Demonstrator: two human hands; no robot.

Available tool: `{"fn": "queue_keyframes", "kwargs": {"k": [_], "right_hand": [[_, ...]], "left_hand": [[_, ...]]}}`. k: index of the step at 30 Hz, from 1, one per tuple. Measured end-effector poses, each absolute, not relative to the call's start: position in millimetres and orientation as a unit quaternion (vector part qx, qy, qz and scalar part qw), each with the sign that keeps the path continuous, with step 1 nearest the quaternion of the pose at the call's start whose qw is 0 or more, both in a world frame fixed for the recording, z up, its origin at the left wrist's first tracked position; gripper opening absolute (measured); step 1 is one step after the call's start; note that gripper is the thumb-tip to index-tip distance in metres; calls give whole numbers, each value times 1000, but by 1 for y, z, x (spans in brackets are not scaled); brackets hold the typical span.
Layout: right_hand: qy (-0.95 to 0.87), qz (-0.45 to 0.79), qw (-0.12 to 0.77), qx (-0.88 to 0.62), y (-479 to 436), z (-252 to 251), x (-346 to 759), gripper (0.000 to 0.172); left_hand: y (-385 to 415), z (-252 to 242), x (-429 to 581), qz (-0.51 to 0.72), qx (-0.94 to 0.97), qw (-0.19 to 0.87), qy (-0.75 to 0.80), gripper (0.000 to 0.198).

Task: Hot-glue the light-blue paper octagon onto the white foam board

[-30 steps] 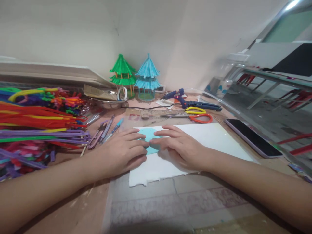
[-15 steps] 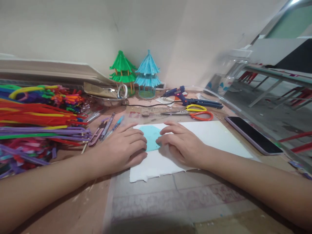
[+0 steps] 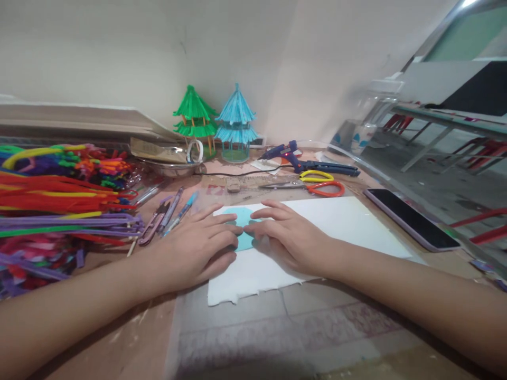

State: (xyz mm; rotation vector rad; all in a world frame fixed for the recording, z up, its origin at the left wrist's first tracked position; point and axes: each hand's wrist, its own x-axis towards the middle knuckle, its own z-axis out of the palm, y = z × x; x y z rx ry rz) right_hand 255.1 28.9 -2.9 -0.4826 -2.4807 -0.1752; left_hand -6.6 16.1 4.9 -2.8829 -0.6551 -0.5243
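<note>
A flat light-blue disc [image 3: 244,243] lies on a white sheet [image 3: 340,221] with a ragged front edge. My left hand [image 3: 202,240] rests over the disc's left side, palm down, fingers stretched out and apart. From the other side, my right hand [image 3: 287,235] reaches over the disc's right edge with its fingers spread and slightly bent. The fingertips of both hands almost meet above the disc. Neither hand grips anything; parts of the disc are hidden under the fingers.
Pipe cleaners [image 3: 59,184] in many colours pile up at left, beside pink snips [image 3: 154,224] and pens [image 3: 180,214]. Behind stand green [image 3: 194,119] and blue [image 3: 236,121] pagoda models, a glue gun [image 3: 291,155] and scissors [image 3: 317,184]. A phone [image 3: 410,219] lies at right.
My hands have come closer together over the blue disc, the right one moving left, and now cover more of it. The whole view has shifted slightly.
</note>
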Motion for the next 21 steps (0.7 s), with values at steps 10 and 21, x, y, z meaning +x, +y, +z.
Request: {"fn": "queue_keyframes", "kwargs": {"k": [10,21], "right_hand": [[-934,-84,303,-171,27,0,253,22],[-951,-59,258,-157,24,1,248,19]], "left_hand": [[14,9,-5,-197,-954,71,-212,18],[10,12,-5,-191,-954,65,-223,19]]}}
